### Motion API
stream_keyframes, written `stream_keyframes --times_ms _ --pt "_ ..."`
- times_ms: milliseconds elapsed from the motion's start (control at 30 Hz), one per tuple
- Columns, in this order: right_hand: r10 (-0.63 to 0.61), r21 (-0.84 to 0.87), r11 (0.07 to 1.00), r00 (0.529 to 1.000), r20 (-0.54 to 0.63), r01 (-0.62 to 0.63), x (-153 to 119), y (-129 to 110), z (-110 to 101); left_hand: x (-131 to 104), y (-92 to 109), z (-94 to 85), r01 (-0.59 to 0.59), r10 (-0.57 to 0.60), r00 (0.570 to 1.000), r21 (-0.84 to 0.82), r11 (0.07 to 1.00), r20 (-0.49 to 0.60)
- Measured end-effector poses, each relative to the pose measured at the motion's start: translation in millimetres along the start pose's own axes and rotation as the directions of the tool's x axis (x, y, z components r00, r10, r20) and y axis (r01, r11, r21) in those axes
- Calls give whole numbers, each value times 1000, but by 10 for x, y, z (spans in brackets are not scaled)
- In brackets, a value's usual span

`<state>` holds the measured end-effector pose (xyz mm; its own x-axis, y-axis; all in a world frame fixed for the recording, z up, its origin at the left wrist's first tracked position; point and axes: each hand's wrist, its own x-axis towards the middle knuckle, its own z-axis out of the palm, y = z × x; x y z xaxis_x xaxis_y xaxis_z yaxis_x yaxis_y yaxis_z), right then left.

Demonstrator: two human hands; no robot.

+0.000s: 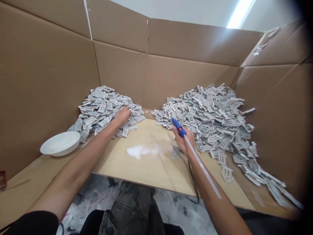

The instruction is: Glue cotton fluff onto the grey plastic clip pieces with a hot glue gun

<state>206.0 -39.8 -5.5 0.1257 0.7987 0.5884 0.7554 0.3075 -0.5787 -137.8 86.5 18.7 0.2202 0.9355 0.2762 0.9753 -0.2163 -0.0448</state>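
Observation:
My right hand [184,139] is closed around a blue hot glue gun [179,127], its tip pointing away from me. A long translucent glue stick [200,164] runs back from the gun along my forearm. Under that hand, a single grey slotted piece [175,152] lies on the table. My left hand [123,114] reaches onto the left pile of grey slotted pieces [104,109], its fingers curled together at the near right side. What its fingertips hold, if anything, is hidden.
A larger pile of slotted pieces [207,114] spreads along the right, trailing toward the front edge. On the left stands a white bowl [61,143]. White residue [138,151] marks the wooden tabletop [137,171]. Cardboard walls [171,75] enclose the table. A dark cord [194,182] hangs at the front.

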Motion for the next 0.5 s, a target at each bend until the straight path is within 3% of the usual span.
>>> stream_keyframes --times_ms 133,233,367,500 --pt "0 7 1000 1000 -14 0 9 4 -4 -28 54 -13 -27 25 998 -45 999 -50" --pt "15 24 1000 999 -43 -14 29 38 -14 -102 209 -16 -66 60 996 -104 992 -60" --pt "92 64 994 990 -105 -86 65 94 -48 -297 585 -8 -62 59 998 -152 986 -25" --pt "194 98 979 971 -139 -181 87 102 -95 -551 1024 -55 -143 143 990 -255 956 -17"
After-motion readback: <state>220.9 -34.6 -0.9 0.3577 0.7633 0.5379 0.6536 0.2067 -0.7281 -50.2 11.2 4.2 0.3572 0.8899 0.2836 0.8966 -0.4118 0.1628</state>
